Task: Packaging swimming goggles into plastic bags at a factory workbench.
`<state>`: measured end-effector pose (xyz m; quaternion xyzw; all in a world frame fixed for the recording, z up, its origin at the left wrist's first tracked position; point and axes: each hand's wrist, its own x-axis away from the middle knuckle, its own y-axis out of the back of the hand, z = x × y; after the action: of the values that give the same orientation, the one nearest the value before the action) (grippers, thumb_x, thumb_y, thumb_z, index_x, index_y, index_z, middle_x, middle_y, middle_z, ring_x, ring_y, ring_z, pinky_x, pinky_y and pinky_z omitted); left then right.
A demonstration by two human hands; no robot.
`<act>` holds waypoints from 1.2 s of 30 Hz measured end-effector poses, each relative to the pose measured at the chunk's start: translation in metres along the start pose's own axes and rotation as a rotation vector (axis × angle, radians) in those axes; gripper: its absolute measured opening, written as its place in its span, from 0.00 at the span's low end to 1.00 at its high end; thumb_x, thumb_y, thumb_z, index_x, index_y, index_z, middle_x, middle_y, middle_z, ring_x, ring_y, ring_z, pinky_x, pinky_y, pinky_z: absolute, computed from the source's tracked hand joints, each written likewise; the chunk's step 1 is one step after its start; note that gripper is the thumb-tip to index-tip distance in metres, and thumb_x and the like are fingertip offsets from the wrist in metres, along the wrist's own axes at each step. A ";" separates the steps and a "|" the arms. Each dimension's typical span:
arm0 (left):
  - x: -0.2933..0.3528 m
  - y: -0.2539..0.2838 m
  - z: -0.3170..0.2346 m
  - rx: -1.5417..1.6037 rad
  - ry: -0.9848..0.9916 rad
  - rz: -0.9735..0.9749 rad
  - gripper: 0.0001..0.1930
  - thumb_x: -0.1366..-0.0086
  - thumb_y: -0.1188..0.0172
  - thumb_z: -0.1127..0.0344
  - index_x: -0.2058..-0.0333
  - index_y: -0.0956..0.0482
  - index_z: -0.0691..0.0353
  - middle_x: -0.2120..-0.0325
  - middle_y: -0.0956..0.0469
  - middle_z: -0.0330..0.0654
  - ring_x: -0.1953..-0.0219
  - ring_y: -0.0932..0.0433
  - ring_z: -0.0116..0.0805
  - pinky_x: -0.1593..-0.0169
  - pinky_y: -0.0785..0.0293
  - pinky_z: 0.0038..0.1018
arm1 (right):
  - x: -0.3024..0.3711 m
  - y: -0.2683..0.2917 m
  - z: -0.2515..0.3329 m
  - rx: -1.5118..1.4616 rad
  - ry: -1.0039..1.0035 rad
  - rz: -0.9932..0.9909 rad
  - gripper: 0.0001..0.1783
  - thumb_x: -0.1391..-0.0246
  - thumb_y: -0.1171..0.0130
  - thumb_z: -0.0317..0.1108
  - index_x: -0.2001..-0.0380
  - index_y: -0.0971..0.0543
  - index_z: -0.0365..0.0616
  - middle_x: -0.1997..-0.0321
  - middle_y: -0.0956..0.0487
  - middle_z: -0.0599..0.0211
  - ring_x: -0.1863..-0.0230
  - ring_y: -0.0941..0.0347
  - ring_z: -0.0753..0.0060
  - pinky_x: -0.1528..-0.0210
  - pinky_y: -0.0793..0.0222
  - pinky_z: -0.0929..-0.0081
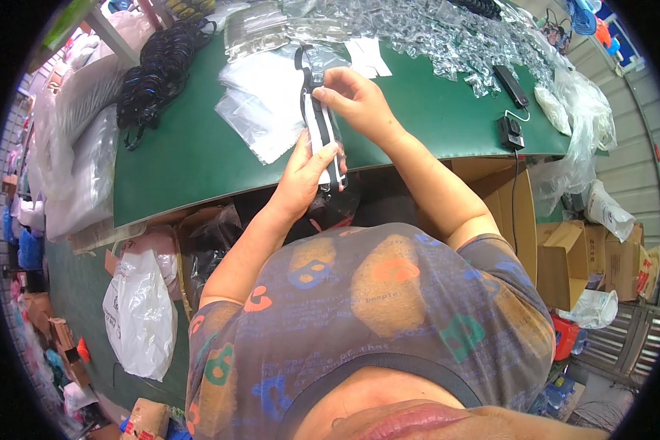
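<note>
A black strap [306, 77] lies along a narrow white card [317, 125], with what looks like clear plastic around them. Near the table's front edge my left hand [308, 169] grips the lower end, thumb across the front. My right hand [352, 103] pinches the upper part between thumb and fingers, close to a small clear plastic piece [312, 62]. The fingers behind the card are partly hidden. Beneath and to the left of the strap, flat clear plastic bags [260, 110] are spread in a loose pile.
The green table [176, 172] carries a heap of clear plastic pieces [455, 40] at the back right and a bundle of black straps [158, 73] at the left. A black adapter [511, 133] with a cable sits at the right. Cardboard boxes [565, 264] stand below.
</note>
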<state>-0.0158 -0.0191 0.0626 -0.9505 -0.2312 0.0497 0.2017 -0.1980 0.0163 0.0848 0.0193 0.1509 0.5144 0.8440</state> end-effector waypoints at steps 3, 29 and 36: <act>0.007 0.005 -0.009 0.096 0.096 0.047 0.16 0.26 0.49 0.63 0.44 0.37 0.61 0.63 0.25 0.42 0.67 0.22 0.30 0.71 0.20 0.26 | 0.005 0.007 0.013 -0.142 -0.181 0.090 0.23 0.39 0.34 0.43 0.47 0.22 0.40 0.52 0.19 0.70 0.54 0.26 0.79 0.47 0.30 0.74; 0.040 0.009 -0.029 0.461 0.519 0.172 0.23 0.27 0.46 0.52 0.46 0.32 0.66 0.62 0.24 0.47 0.64 0.20 0.34 0.79 0.19 0.25 | 0.066 0.033 0.055 1.270 1.001 0.371 0.19 0.45 0.43 0.35 0.49 0.21 0.57 0.50 0.24 0.74 0.46 0.27 0.72 0.31 0.42 0.55; 0.037 0.016 -0.011 0.439 0.595 0.176 0.20 0.31 0.40 0.66 0.45 0.34 0.65 0.63 0.26 0.45 0.64 0.21 0.32 0.79 0.20 0.24 | 0.056 0.051 0.066 0.845 0.651 0.682 0.33 0.51 0.34 0.33 0.39 0.28 0.42 0.34 0.27 0.55 0.30 0.34 0.57 0.28 0.43 0.47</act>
<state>0.0264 -0.0192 0.0659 -0.8738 -0.0639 -0.1630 0.4537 -0.1997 0.0973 0.1444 0.2406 0.5753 0.6299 0.4631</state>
